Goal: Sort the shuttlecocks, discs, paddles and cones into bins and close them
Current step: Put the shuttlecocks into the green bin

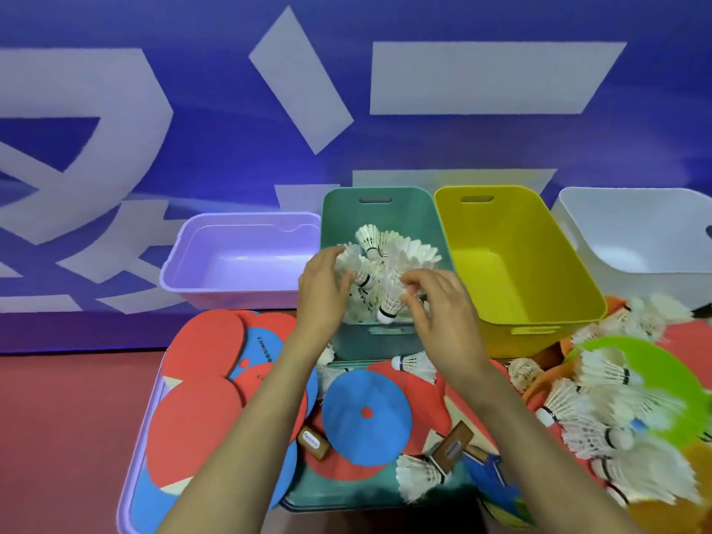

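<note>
One blue disc, print illegible

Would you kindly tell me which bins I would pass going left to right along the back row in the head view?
Purple bin → green bin, holding shuttlecocks → yellow bin → white bin.

A blue backdrop fills the far side, printed with large pale grey shapes, angular and blocky like parts of big characters. Its lower edge shades to purple where it meets a red floor, at left.
</note>
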Tool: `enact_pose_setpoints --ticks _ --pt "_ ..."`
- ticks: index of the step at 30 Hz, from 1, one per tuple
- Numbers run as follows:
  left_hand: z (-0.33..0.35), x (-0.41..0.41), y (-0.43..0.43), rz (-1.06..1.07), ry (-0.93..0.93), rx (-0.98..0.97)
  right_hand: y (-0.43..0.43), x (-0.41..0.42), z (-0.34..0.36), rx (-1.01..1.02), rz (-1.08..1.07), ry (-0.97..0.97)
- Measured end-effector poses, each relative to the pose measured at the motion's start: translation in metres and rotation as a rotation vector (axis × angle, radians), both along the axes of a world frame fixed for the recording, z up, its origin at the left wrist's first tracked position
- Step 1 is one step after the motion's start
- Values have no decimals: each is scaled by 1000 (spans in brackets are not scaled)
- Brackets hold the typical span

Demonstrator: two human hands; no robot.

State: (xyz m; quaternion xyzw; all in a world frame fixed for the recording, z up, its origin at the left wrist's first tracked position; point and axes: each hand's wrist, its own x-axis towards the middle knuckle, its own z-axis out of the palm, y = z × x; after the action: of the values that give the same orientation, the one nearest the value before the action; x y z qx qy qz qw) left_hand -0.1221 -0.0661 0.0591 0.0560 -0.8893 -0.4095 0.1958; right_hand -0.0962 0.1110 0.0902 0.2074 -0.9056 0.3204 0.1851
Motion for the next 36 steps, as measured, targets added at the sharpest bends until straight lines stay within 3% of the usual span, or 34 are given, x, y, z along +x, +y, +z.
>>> enact_pose_setpoints --ticks 4,8,12,15,21,25,36 --pt "19 -3 21 -267 149 108 17 -10 2 89 63 12" --pt "23 -5 23 -492 79 38 31 -20 2 141 139 -43" --pt "30 -11 26 -381 65 358 39 -31 1 172 160 -52" --pt "39 -18 28 -185 110 591 41 -42 1 152 126 -69" --pt "12 -58 16 90 -40 239 43 -71 2 136 44 -67" --pt "-5 -85 14 39 -213 20 35 -92 0 146 16 -59" --pt "-11 -74 3 3 -251 -103 -12 -162 -39 359 13 -277"
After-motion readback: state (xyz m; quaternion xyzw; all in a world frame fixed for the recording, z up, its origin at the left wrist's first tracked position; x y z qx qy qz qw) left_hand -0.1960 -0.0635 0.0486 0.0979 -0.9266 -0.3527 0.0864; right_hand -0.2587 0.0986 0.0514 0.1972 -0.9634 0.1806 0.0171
